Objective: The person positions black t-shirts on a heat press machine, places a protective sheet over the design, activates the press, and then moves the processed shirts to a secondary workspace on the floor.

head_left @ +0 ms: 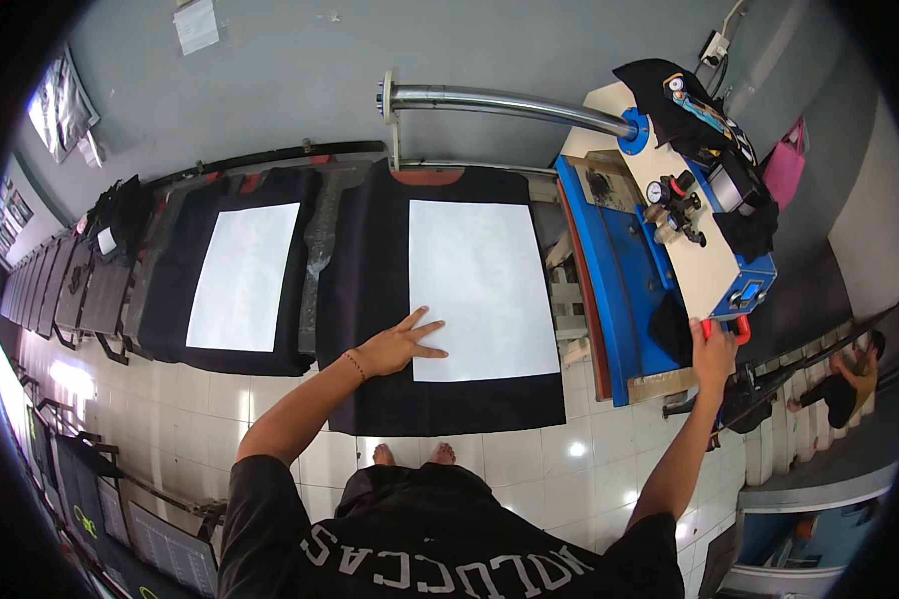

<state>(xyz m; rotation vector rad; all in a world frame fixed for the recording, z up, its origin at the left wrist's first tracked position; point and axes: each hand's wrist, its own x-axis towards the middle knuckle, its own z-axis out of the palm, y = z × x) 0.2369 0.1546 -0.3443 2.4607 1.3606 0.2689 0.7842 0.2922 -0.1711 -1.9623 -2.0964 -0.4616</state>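
Observation:
A white sheet (pixel 484 290) lies on a black shirt (pixel 370 270), which is spread flat on a board in front of me. My left hand (pixel 402 346) rests at the sheet's left edge near its lower corner, with fingers spread and gripping nothing. To the right stands a blue and cream heat press (pixel 609 270). My right hand (pixel 713 351) is closed around a red handle (pixel 742 329) at the near end of the press. My palm hides part of that handle.
Another black shirt (pixel 165 299) with a white sheet (pixel 245 280) lies on the left. A metal rail (pixel 509 104) runs along the back to the press. Dark cloths (pixel 674 105) rest on the press. A person (pixel 842 384) sits on the far right.

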